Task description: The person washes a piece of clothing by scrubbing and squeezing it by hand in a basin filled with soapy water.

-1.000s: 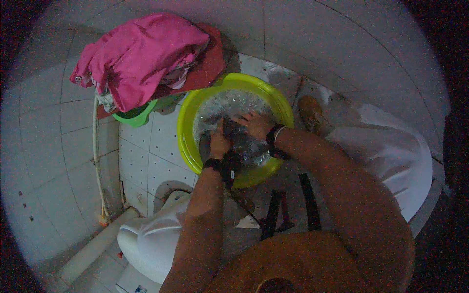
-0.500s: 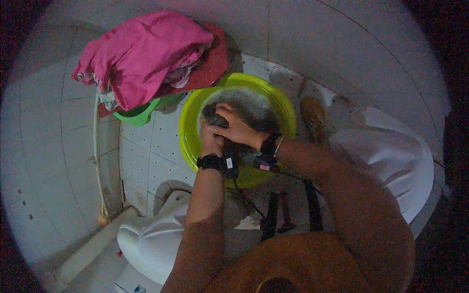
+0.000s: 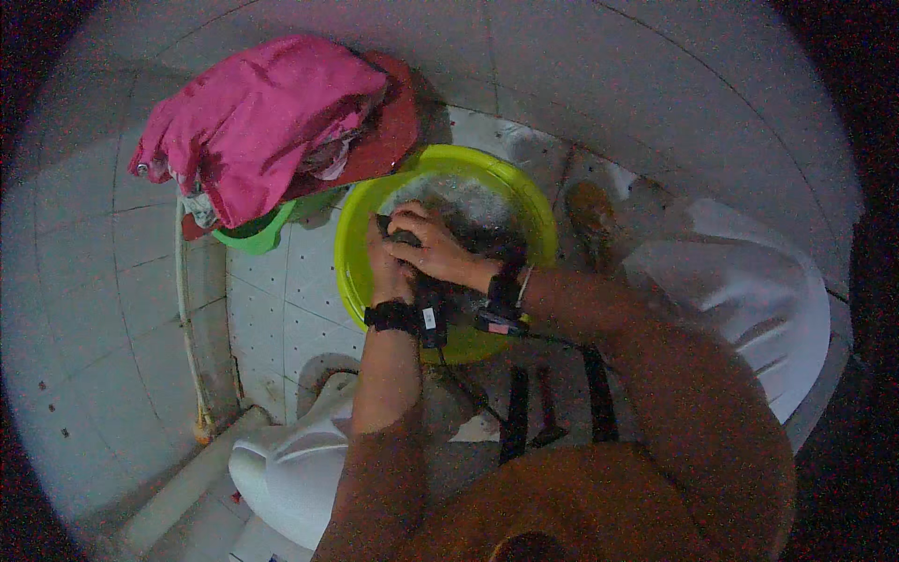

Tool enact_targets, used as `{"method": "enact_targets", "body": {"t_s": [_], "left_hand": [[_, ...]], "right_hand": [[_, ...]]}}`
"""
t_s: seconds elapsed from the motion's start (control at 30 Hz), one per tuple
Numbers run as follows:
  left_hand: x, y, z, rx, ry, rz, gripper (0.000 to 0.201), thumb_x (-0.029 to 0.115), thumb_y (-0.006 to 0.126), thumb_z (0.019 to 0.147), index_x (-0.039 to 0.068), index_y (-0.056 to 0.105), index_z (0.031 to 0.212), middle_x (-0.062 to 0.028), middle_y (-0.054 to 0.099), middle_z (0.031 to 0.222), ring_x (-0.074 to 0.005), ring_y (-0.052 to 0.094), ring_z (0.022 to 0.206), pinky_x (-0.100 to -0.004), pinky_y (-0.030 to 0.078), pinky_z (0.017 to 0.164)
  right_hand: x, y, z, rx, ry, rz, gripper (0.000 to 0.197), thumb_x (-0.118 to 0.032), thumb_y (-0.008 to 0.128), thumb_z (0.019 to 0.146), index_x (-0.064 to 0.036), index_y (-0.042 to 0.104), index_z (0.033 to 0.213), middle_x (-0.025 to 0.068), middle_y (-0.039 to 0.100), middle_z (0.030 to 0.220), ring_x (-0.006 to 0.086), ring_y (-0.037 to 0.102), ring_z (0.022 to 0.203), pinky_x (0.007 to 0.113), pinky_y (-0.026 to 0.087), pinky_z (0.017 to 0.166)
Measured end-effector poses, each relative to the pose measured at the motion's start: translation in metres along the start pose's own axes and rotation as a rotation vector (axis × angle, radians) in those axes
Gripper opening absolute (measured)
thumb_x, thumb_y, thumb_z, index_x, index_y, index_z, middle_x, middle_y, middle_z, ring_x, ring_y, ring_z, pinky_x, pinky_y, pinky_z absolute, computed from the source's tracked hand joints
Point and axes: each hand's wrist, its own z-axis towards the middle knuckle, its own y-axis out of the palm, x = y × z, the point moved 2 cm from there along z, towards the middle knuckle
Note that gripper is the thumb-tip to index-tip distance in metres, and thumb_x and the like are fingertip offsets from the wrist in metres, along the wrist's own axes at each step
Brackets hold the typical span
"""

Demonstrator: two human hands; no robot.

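Nearest: bare forearms enter from the lower edge, between white-clothed legs (image 3: 730, 290). Black wristbands (image 3: 391, 316) on both wrists, each carrying a small box; a thin cable (image 3: 478, 396) trails from the left one. Left hand (image 3: 387, 270): closed on a bunch of wet dark cloth (image 3: 487, 239), fingers partly hidden. Right hand (image 3: 435, 248): fingers curled over the same bunch, touching the left hand. Cloth lies within the yellow-green basin (image 3: 349, 267), part raised in the grip, remainder in water with whitish suds (image 3: 468, 194). Basin stands on the tiled floor (image 3: 281, 300). Beyond, upper left: green container (image 3: 264, 238), partly under a red board (image 3: 403, 103) bearing a heaped pink garment (image 3: 262, 112). Farthest: tiled wall (image 3: 599, 84).
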Motion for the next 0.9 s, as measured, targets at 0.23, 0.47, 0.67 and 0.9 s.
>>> {"method": "enact_targets", "body": {"t_s": [0.23, 0.47, 0.67, 0.9], "left_hand": [[-0.020, 0.009, 0.002, -0.020, 0.002, 0.237, 0.036, 0.030, 0.033, 0.088, 0.003, 0.047, 0.106, -0.0109, 0.051, 0.100, -0.0216, 0.051, 0.089, -0.0326, 0.043, 0.075], [-0.012, -0.009, 0.019, -0.101, -0.099, -0.035, 0.032, 0.027, 0.034, 0.086, 0.002, 0.052, 0.094, -0.0077, 0.054, 0.090, -0.0195, 0.053, 0.079, -0.0306, 0.044, 0.068], [0.009, -0.066, 0.032, 0.048, 0.412, 0.829, 0.014, 0.009, 0.048, 0.080, 0.006, 0.051, 0.093, -0.0093, 0.052, 0.093, -0.0232, 0.052, 0.078, -0.0325, 0.043, 0.069], [-0.047, -0.074, 0.026, 0.030, 0.666, 1.889, 0.040, 0.008, 0.058, 0.072, 0.008, 0.045, 0.110, -0.0207, 0.034, 0.115, -0.0351, 0.050, 0.086, -0.0399, 0.042, 0.075]], "right_hand": [[0.022, -0.024, 0.020, 0.189, 0.273, 0.127, 0.024, -0.018, 0.052, 0.075, -0.0010, 0.056, 0.090, 0.0164, 0.056, 0.090, 0.0355, 0.053, 0.085, 0.039, 0.041, 0.081], [0.009, -0.007, 0.008, 0.063, -0.004, -0.134, 0.019, -0.018, 0.054, 0.075, 0.0008, 0.058, 0.080, 0.0145, 0.051, 0.092, 0.0286, 0.049, 0.087, 0.034, 0.039, 0.076], [0.018, -0.011, 0.016, -0.173, 0.119, -0.746, 0.041, -0.035, 0.053, 0.077, -0.0227, 0.045, 0.115, 0.0095, 0.032, 0.126, 0.0305, 0.025, 0.118, 0.056, 0.024, 0.088], [0.087, -0.021, -0.049, -0.459, -0.060, -1.107, 0.051, -0.039, 0.045, 0.080, -0.0261, 0.031, 0.128, 0.0040, 0.015, 0.139, 0.0278, 0.018, 0.124, 0.059, 0.016, 0.094]]}}
